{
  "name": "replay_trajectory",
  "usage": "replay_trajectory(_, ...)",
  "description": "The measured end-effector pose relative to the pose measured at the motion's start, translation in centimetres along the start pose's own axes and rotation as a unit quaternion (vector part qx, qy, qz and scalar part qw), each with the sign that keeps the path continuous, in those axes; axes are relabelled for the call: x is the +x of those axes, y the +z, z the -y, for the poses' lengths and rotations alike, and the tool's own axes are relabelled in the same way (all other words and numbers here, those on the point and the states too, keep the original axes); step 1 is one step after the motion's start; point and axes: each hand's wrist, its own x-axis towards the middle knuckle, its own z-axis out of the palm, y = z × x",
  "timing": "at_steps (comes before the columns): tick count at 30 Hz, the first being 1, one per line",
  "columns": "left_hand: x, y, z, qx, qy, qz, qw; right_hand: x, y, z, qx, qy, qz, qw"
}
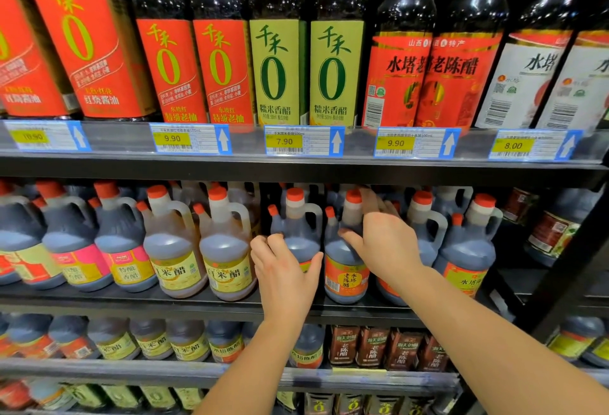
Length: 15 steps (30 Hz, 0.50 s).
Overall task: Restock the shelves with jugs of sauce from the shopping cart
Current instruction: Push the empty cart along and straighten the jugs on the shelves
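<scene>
We are holding two dark vinegar jugs that are standing upright side by side at the front of the middle shelf [131, 304]. Our left hand [285, 271] is wrapping around the body of the left jug [298, 226], fingers curling onto its left flank and thumb stretching across the front, covering its label. Our right hand [384, 243] is clasping the orange-labelled jug [346, 277] at the shoulder, thumb pressing on the front and fingers reaching behind the neck by the handle. The two jugs are sitting just beside each other, between our hands. Immediately left, amber yellow-labelled jugs [227, 249] are standing; to the right, another dark jug [464, 249] is sitting. Above, tall sauce bottles [278, 62] are lining the upper shelf [296, 167] over blue-edged price tags [303, 140].
</scene>
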Motion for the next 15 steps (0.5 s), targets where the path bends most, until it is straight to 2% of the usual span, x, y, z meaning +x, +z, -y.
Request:
replay_trajectory(9,0.0,-0.3,-0.2,0.018,-0.006,0.007,1.000,-0.2,0.2,0.2,0.011,-0.002,-0.021,1.000)
replay_trajectory(15,0.3,-1.1,-0.9,0.048,-0.025,0.026,0.998,-0.6,-0.5,0.2,-0.002,-0.008,-0.005,1.000)
